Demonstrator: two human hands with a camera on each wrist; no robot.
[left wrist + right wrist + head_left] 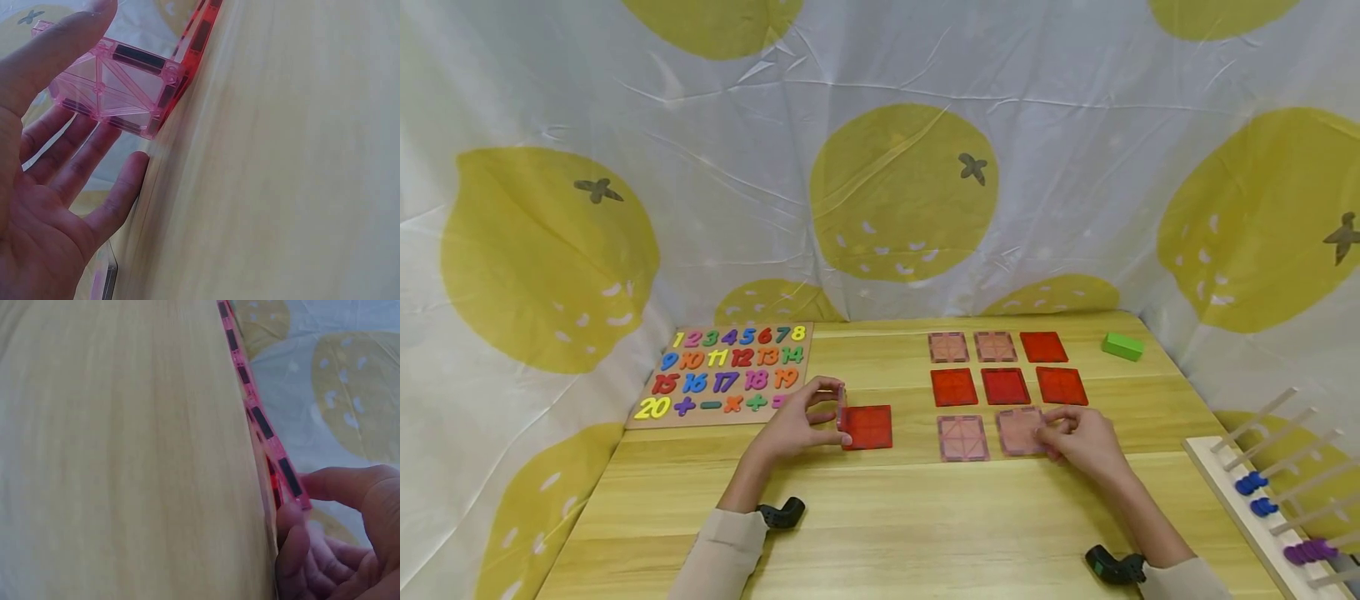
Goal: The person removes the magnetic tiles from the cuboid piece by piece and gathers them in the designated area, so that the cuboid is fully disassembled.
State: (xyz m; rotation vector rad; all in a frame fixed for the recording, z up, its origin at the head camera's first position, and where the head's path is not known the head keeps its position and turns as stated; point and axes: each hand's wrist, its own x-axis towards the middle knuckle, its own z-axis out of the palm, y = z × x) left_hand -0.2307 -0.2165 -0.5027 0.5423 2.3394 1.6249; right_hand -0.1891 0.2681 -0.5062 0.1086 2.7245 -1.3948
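My left hand [793,422] holds a clear pink magnetic tile [103,87] on edge, thumb on one side and fingers on the other. That tile stands against the left side of a red magnetic tile [868,427] lying flat. My right hand [1084,442] pinches the right edge of another pink magnetic tile [1019,431]; in the right wrist view this edge is tilted up off the table. Left of it lies a flat pink tile [963,438]. Behind them are a row of red tiles [1005,387] and a row with two pink tiles [994,347] and a red one [1043,347].
A wooden number board [722,375] lies at the back left. At the back right sits a green block [1123,346]. Along the right edge is a wooden peg rack [1247,500] with blue and purple beads. A lemon-print curtain [737,167] hangs behind the table [925,533].
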